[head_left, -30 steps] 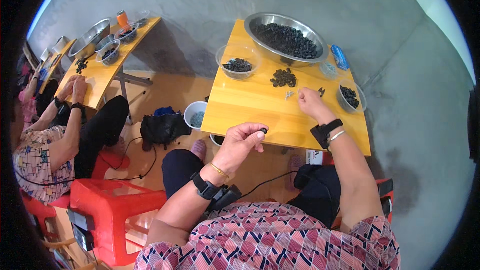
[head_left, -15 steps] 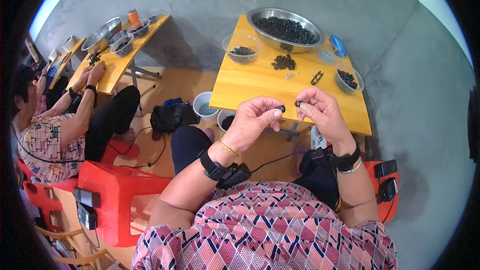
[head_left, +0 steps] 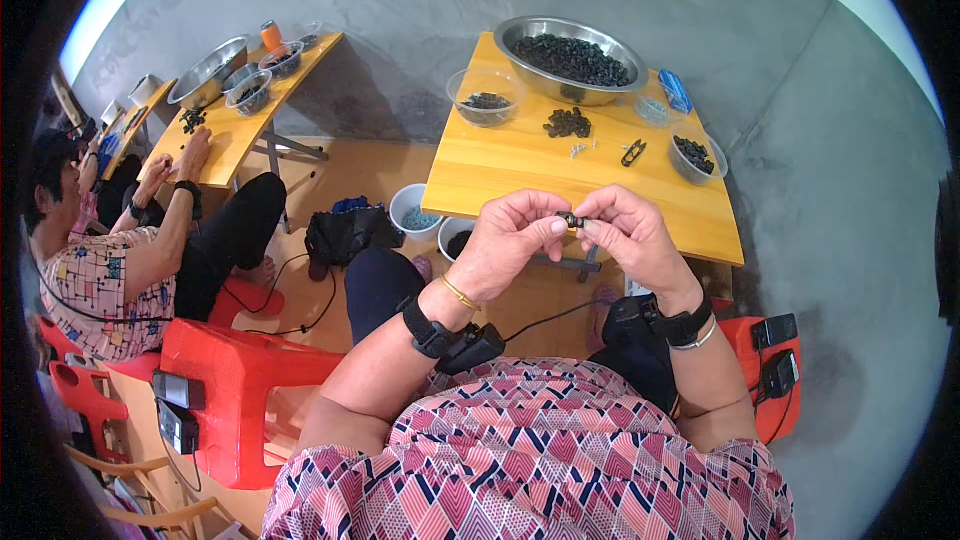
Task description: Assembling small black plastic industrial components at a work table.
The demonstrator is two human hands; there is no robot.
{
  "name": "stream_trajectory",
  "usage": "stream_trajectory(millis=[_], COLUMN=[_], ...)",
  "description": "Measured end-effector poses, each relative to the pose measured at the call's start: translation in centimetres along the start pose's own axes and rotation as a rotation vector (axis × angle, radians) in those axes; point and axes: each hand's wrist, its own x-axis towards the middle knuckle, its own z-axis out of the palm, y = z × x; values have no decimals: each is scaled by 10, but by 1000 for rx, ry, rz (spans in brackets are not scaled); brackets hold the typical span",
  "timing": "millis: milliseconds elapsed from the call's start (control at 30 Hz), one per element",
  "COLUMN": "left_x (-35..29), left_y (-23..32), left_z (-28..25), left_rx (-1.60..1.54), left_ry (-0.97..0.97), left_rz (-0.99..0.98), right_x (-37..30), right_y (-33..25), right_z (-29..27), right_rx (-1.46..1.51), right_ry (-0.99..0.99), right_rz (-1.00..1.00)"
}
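Lower edge: patterned shirt (head_left: pixel 530 450) of the wearer, both forearms reaching up from it. Red stool (head_left: pixel 225 370) at lower left.

Centre of frame: left hand (head_left: pixel 515 240) and right hand (head_left: pixel 630 240) meet just off the table's near edge. Each pinches between thumb and fingers, both grasping a small black part (head_left: pixel 572 221) that sits between the fingertips. One piece or two pressed together: cannot tell. Dark strap on each wrist.

Left of the hands, below table height: white bucket (head_left: pixel 399 206) with blue-grey contents, second bucket beside it with dark contents; dark bag (head_left: pixel 350 237) on the floor near them.

Yellow table (head_left: pixel 520 170), centre to right of frame. Black snips (head_left: pixel 633 153) lie on it, pale bits (head_left: pixel 578 150) to their left. Beyond the bits, a loose pile of dark pieces (head_left: pixel 567 123). Clear tub with black pieces at the right edge, another clear tub toward the left edge. Far end: wide steel bowl (head_left: pixel 615 93) heaped with black pieces, blue packet (head_left: pixel 675 90) just to its right.

Upper left: a co-worker's hands (head_left: pixel 193 153) at another yellow table, with bowl and tubs. Grey wall (head_left: pixel 400 30) behind.
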Motion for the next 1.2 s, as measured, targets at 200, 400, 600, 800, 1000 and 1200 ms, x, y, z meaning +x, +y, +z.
stream_trajectory(millis=[200, 400, 600, 800, 1000, 1200], left_x=[0, 1, 1, 3, 2, 2], left_y=[-2, -2, -4, -8, -3, -9], left_z=[-5, -2, -3, 3, 11, 5], left_rx=[-35, -216, -222, -258, -200, -117], left_ry=[-18, -39, -54, 53, 69, 21], left_rz=[-57, -57, -77, -59, -59, -31], right_x=[-2, -6, -8, -8, -10, -8], right_y=[0, 2, 9, 11, 8, 3], right_z=[4, 13, 16, 25, 29, 32], right_rx=[29, -87, -228, -428, -559, -698], right_ry=[-21, 73, 155, 297, 357, 323], right_rz=[10, -56, -101, -264, -293, -382])
